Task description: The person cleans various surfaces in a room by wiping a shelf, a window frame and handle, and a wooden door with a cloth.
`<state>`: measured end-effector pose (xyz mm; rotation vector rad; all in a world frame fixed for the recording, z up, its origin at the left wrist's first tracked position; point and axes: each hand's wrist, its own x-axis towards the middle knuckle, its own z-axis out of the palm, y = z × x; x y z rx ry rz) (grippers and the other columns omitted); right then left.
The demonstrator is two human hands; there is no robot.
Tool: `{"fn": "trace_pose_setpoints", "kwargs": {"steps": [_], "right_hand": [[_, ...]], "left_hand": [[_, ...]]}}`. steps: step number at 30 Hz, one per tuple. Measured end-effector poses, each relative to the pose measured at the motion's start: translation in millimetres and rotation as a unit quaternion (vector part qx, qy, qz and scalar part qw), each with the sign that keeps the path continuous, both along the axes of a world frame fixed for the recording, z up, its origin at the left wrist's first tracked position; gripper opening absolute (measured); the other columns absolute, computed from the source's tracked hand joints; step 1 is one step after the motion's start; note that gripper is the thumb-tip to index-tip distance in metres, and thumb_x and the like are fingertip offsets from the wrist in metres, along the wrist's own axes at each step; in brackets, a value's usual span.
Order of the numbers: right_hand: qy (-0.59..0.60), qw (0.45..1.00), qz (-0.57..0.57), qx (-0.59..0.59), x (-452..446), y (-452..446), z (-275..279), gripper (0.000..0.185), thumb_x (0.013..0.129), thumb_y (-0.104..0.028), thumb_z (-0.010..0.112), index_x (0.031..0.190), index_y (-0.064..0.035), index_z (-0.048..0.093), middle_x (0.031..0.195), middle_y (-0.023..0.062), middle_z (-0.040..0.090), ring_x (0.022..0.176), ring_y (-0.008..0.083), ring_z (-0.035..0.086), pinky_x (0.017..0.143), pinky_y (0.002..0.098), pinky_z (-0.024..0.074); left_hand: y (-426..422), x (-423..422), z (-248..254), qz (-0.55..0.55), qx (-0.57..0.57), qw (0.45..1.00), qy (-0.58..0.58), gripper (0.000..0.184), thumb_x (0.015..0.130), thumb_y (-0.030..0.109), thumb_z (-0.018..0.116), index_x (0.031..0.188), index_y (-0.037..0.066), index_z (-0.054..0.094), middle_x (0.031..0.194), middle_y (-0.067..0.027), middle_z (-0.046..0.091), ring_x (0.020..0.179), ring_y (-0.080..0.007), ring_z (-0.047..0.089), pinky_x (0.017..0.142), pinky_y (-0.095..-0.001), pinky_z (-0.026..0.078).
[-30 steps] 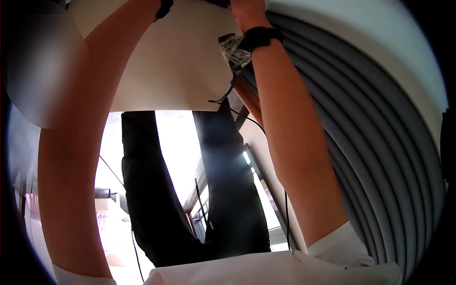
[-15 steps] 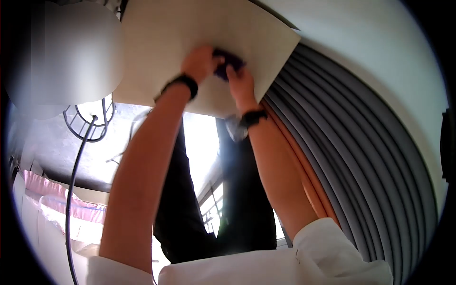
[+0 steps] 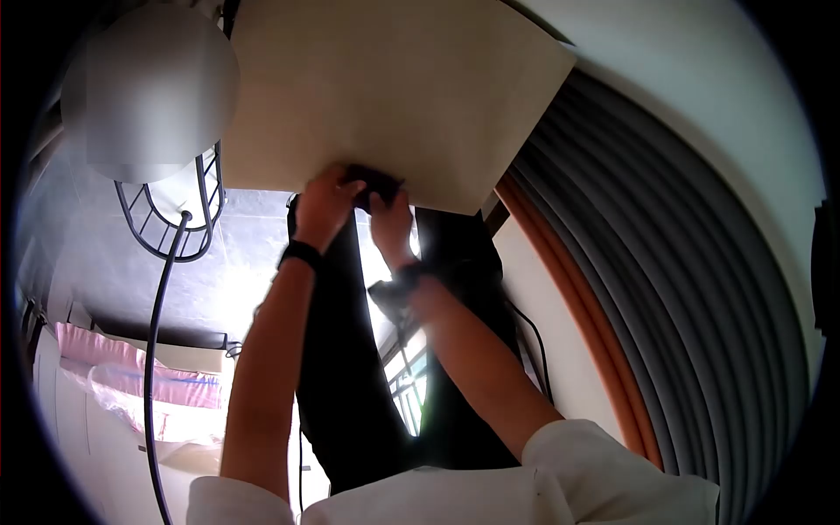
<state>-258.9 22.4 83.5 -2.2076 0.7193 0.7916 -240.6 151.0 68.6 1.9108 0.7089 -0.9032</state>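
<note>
Between both hands is a small dark purple item (image 3: 377, 183), perhaps folded cloth; its kind is hard to make out. My left hand (image 3: 327, 206) grips its left side, thumb on the near face. On its right end, my right hand (image 3: 392, 223) closes with the thumb up. They hold it at the near edge of a beige tabletop (image 3: 394, 87). Each wrist wears a black band, and something greyish and blurred hangs by the right one.
Grey pleated curtains (image 3: 665, 262) with an orange strip (image 3: 569, 324) run along the right. At left stand a black wire-frame object (image 3: 166, 236) with a dark pole (image 3: 153, 350) and pink fabric (image 3: 131, 367). A blurred round patch covers the upper left.
Both hands have come back toward my body and slightly left with the purple item, from over the tabletop to its near edge. The grip looks much the same.
</note>
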Motion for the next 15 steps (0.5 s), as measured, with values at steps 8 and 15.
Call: {"fn": "trace_pose_setpoints", "kwargs": {"steps": [8, 15], "right_hand": [[-0.049, 0.985, -0.139, 0.088, 14.7, 31.9, -15.6, 0.027, 0.091, -0.02, 0.063, 0.099, 0.0021, 0.049, 0.081, 0.0215, 0.062, 0.075, 0.0365, 0.063, 0.067, 0.0427, 0.0486], [-0.196, 0.971, -0.094, 0.099, 120.9, -0.3, -48.9, 0.028, 0.091, -0.023, 0.061, 0.096, 0.0023, 0.05, 0.083, 0.0217, 0.06, 0.076, 0.0393, 0.059, 0.069, 0.0462, 0.046]], "left_hand": [[44.1, 52.3, -12.0, -0.166, 0.019, 0.981, -0.094, 0.032, 0.081, 0.035, 0.069, 0.084, 0.004, 0.066, 0.071, -0.0151, 0.065, 0.071, -0.0342, 0.065, 0.065, -0.0432, 0.051], [27.2, 146.9, -44.7, -0.251, 0.08, 0.895, -0.36, 0.024, 0.089, 0.031, 0.061, 0.093, 0.007, 0.065, 0.083, -0.0158, 0.066, 0.075, -0.035, 0.064, 0.067, -0.0435, 0.051]]}}
